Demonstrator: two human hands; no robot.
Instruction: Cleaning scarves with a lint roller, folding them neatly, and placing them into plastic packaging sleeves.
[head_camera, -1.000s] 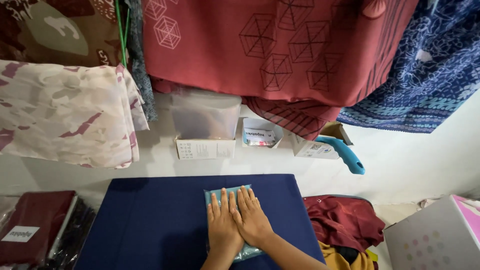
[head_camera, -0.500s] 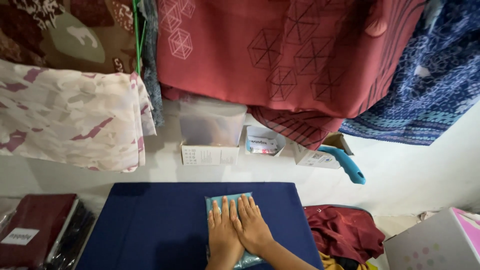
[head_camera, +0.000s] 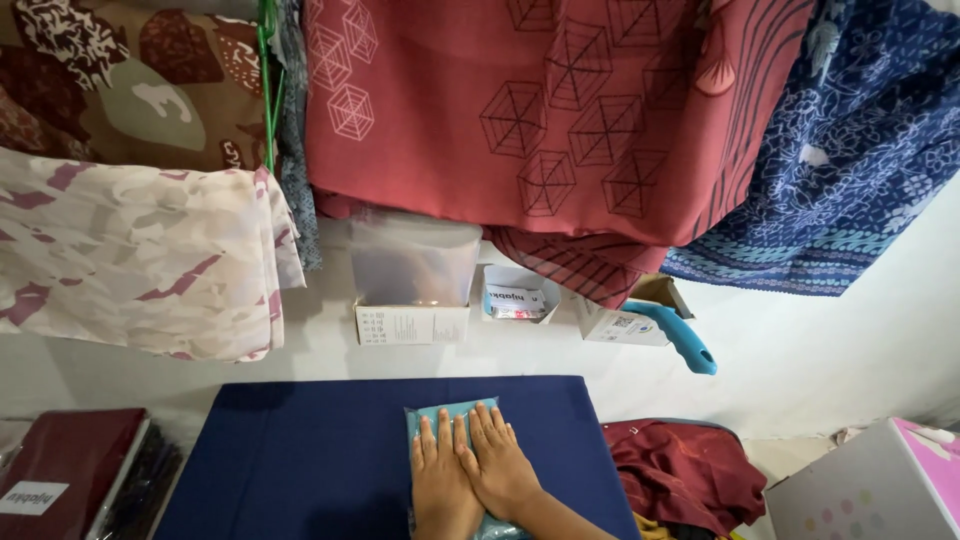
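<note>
Both the left hand (head_camera: 442, 487) and right hand (head_camera: 503, 468) lie open, palms flat, gripping nothing, on the teal packet (head_camera: 432, 414); pressing evenly outward should flatten it best.

Both hands lie flat and side by side, the left hand (head_camera: 441, 485) touching the right hand (head_camera: 502, 465), on a folded cloth packet (head_camera: 437, 414) that rests on the padded board (head_camera: 300, 460). Behind the board, a row of small boxes (head_camera: 411, 323) stands along the wall ledge under hanging fabrics (head_camera: 560, 110). Left of the board lies a wrapped packet (head_camera: 60, 470); to its right sits a crumpled garment (head_camera: 680, 470), with a box (head_camera: 870, 490) further right.
</note>
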